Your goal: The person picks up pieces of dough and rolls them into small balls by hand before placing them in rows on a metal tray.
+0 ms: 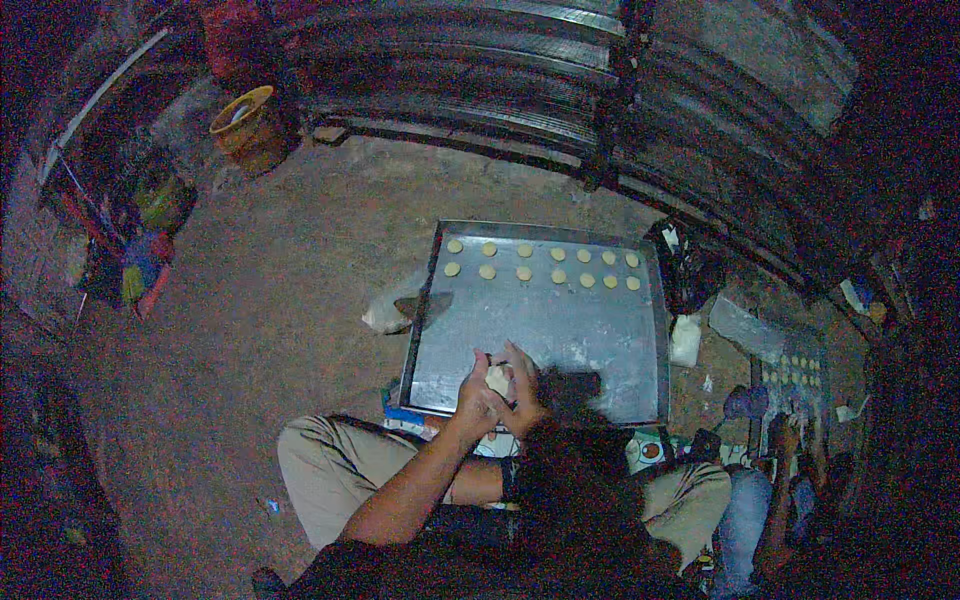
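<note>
Dough lump: pale, roughly rounded mass (498, 381), located between the two hands, above the near edge of the large tray.
Left hand: positioned at the left side of the dough lump; the left hand (472, 402) has its fingers curved narrowly against the lump.
Right hand: positioned at the opposite side; the right hand (524, 402) curls its fingers around the lump, holding it jointly with the left. Exact fingertip contact cannot be told.
Large tray: shallow, rectangular metal tray (530, 325) with raised rim, set in front of the person; pale smudges mark its surface.
Dough discs: fourteen flat, round, pale pieces (557, 255), arranged in two rows of seven along the far side of the large tray.
Left of tray: pale bag (385, 316), just beside the rim.
Right of tray: black plastic bag (690, 268) near the far corner; white packet (686, 341) below it.
Second station: smaller tray (822, 395) with pale discs (795, 362), at far right; a co-worker's hand (786, 436) is near it.
Background: metal rack (470, 62) across the far side; yellow bucket (252, 140) on the floor (300, 235).
</note>
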Tool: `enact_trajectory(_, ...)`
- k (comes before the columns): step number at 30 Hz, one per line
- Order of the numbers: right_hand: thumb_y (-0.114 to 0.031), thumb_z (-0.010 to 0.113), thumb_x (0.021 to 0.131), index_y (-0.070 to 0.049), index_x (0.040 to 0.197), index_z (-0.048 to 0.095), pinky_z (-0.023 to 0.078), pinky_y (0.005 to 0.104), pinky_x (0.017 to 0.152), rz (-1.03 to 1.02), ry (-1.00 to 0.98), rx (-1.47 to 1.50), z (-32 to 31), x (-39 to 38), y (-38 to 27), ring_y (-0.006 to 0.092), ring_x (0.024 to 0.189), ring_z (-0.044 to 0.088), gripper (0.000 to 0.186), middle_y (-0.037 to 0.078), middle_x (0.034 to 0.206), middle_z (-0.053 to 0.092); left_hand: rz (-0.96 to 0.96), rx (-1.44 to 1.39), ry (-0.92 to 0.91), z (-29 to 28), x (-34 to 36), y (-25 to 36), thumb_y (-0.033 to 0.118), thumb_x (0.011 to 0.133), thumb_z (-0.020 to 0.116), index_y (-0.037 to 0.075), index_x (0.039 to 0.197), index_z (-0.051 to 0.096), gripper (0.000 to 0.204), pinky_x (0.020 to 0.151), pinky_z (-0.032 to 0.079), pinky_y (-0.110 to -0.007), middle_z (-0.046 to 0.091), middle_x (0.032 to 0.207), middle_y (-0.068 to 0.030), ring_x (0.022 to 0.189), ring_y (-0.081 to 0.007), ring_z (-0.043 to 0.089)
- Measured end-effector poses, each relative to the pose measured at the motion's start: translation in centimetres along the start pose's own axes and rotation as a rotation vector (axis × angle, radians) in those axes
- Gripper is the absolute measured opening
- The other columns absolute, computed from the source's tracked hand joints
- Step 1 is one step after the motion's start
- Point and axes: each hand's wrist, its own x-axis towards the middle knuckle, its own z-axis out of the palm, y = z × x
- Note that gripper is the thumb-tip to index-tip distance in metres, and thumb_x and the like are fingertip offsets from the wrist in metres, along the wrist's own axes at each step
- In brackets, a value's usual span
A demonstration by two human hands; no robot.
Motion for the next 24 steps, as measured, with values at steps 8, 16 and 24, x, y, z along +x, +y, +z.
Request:
enact_trajectory(8, -0.022, 0.067, 0.086, -0.006, 0.129, 0.055, 0.041, 0.0441, 0.102, 0.067, 0.282, 0.284, -0.6, 0.0, 2.1, 0.0347, 0.116, 0.052, 0.047, 0.017, 0.141, 0.049, -0.086, 0.213, -0.299, 2.0, -1.5, -0.5, 0.048, 0.104, 0.039, 0.004, 0.129, 0.053, 0.052, 0.097, 0.047, -0.035, 0.062, 0.120, -0.0077, 0.107, -0.0207, 0.060)
enact_trajectory(16, -0.026, 0.057, 0.097, -0.002, 0.130, 0.054, 0.043, 0.0435, 0.100, 0.036, 0.112, -0.078, -1.8, 0.1, 3.3, 0.0348, 0.115, 0.056, 0.041, 0.018, 0.128, 0.058, 0.224, 0.298, -0.071, 0.9, 0.0, -1.7, 0.007, 0.097, 0.055, 0.002, 0.123, 0.055, 0.027, 0.091, 0.053, -0.032, 0.063, 0.115, -0.0097, 0.105, -0.0196, 0.062)
enact_trajectory(24, -0.035, 0.051, 0.102, -0.007, 0.122, 0.059, 0.054, 0.0347, 0.080, 0.220, 0.055, 0.331, 1.6, -0.4, 5.4, 0.0157, 0.098, 0.062, 0.035, 0.008, 0.106, 0.066, 0.599, 0.847, 0.012, 0.2, 0.1, -2.0, 0.006, 0.098, 0.055, 0.003, 0.124, 0.055, 0.026, 0.089, 0.049, -0.030, 0.065, 0.109, -0.0107, 0.102, -0.0163, 0.062)
